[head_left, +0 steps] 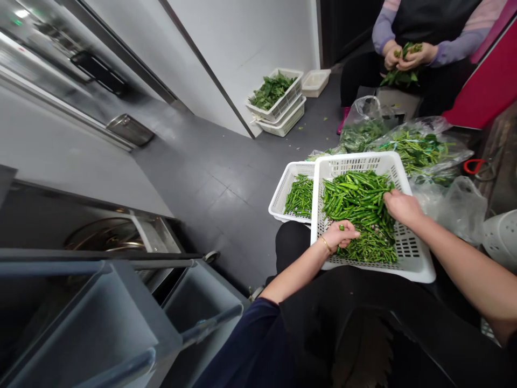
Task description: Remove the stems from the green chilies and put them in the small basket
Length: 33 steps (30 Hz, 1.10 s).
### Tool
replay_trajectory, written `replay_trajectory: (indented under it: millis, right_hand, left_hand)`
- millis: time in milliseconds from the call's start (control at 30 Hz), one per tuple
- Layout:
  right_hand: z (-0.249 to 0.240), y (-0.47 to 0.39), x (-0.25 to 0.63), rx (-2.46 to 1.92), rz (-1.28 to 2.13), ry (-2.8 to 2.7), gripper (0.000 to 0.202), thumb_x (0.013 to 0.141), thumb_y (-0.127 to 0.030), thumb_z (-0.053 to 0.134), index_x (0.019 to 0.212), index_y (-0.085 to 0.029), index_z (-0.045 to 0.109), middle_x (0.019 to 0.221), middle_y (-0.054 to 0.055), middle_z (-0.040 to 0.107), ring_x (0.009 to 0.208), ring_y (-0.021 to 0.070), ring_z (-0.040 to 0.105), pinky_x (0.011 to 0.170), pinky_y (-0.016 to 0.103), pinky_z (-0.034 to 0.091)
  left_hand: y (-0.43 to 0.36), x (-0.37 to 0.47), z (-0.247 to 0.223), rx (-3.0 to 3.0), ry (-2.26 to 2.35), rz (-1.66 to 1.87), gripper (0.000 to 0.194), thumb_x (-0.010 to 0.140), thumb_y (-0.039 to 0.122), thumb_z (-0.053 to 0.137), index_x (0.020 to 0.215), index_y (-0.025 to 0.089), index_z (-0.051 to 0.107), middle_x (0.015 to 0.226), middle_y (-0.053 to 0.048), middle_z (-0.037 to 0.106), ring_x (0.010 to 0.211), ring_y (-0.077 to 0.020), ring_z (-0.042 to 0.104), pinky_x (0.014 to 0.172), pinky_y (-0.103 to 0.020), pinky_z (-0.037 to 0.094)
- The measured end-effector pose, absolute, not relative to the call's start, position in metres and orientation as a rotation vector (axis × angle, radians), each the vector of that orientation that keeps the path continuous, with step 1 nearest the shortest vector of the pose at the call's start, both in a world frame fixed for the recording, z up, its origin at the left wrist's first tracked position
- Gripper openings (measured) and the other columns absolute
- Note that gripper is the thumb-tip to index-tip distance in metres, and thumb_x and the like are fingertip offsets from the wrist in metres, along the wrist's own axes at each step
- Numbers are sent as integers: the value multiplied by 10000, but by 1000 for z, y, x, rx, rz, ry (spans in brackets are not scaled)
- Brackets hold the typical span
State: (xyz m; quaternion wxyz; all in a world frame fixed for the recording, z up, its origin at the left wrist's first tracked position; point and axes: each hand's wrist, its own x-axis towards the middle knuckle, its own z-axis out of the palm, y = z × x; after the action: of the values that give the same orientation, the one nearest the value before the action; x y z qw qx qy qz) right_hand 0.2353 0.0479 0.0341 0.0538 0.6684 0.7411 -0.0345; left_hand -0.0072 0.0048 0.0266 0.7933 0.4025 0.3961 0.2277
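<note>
A white slotted basket (422,264) rests on my lap. Long green chili peppers (355,196) fill its far part, and a heap of thin green stems (369,249) lies in the near part. My left hand (338,236), with a bracelet at the wrist, is closed over the stems; a bit of green chili pepper shows between its fingers. At the right edge of the pepper pile, my right hand (403,208) is closed with its fingertips on a green chili pepper. Its fingertips are partly hidden.
A second white basket (278,202) of chilies stands left of mine. Beyond are plastic bags of greens (420,148) and stacked baskets (283,116) with leaves. A co-worker's hands (410,56) hold leafy greens. A grey cart (121,312) is at lower left.
</note>
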Motion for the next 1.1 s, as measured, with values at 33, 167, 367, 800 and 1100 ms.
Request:
replay_trajectory:
  millis: [33,167,367,800,1100]
  right_hand:
    - [36,43,235,2099,-219,2301,229,860,-220,383,873,-115,585,894,179,621,760,257,616,621,328,424]
    - [40,1,219,2163,-1201,2355,280,896,-393,331,871,-182,513,643,31,597,557,157,561,568,272,425]
    - [27,-40,178,1985,-655,2658,224,892,-287,324,884,-173,518,841,111,593,740,198,577,648,293,411]
    - [41,-6,155,2019,-2326,1911,318,790,-489,492,657,-215,399,473,-65,439,367,82,396,397,231,361]
    - [20,-21,167,1829,-1950,1886,329,677,-504,597,705,-180,549,574,17,573,520,148,558,496,275,450]
  left_hand:
    - [6,-6,27,952,941,543,367,568,379,764,774,153,562,514,94,338,424,-24,276,448,-188,224]
    - [9,3,28,1342,1066,656,472,550,303,777,984,174,645,630,51,506,602,-70,450,619,-210,363]
    - [-6,18,13,1011,1012,382,372,561,459,743,596,136,560,481,65,386,448,-43,301,458,-209,242]
    - [-2,-16,27,1735,1071,614,195,760,341,610,782,158,673,727,-31,607,704,-127,511,725,-252,405]
    - [-14,-12,68,1252,650,607,392,631,488,706,764,123,657,714,-52,598,632,-110,512,606,-249,407]
